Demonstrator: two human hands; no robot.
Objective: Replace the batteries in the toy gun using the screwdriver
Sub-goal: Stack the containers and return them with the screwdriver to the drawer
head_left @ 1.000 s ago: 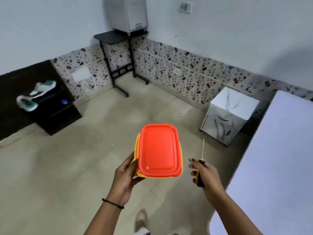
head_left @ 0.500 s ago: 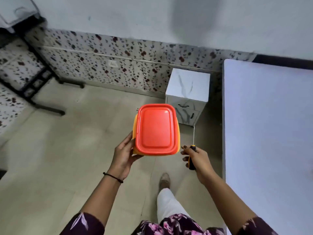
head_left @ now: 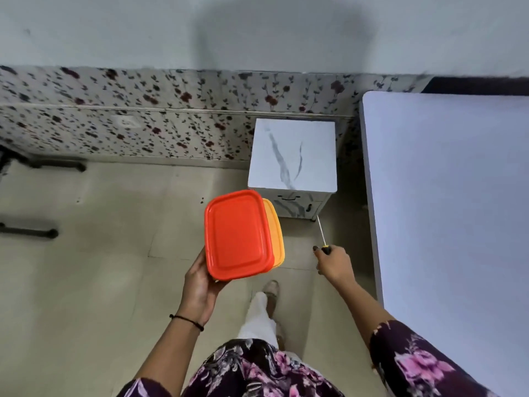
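two bare hands are in view, and each holds one thing. the left hand [head_left: 200, 285] carries one rectangular plastic box [head_left: 237, 233] from beneath, its palm under the near end and its fingers wrapped up round the near left corner. the box has one orange-red lid, shut and facing the camera, and its yellow-orange body shows as a strip along the right side. what lies inside cannot be seen. one thin black band [head_left: 186, 320] circles the left wrist. the right hand [head_left: 333, 263], to the right of the box and apart from it, is closed in a fist round the handle of one slim black-and-yellow screwdriver [head_left: 321, 232], so that only the top of the handle shows above the fingers. the thin metal shaft points up and away from the person, its tip near the front right corner of one small white marble-patterned cabinet [head_left: 292, 153], which stands on the floor against the flower-patterned wall strip [head_left: 143, 121]. the screwdriver is held in the air over the beige tiled floor [head_left: 100, 267], between the box and one large white table [head_left: 446, 210] whose edge runs down the right of the view. one foot [head_left: 270, 289] in a light shoe shows below the box. two black stand feet [head_left: 43, 233] lie on the floor at the far left.
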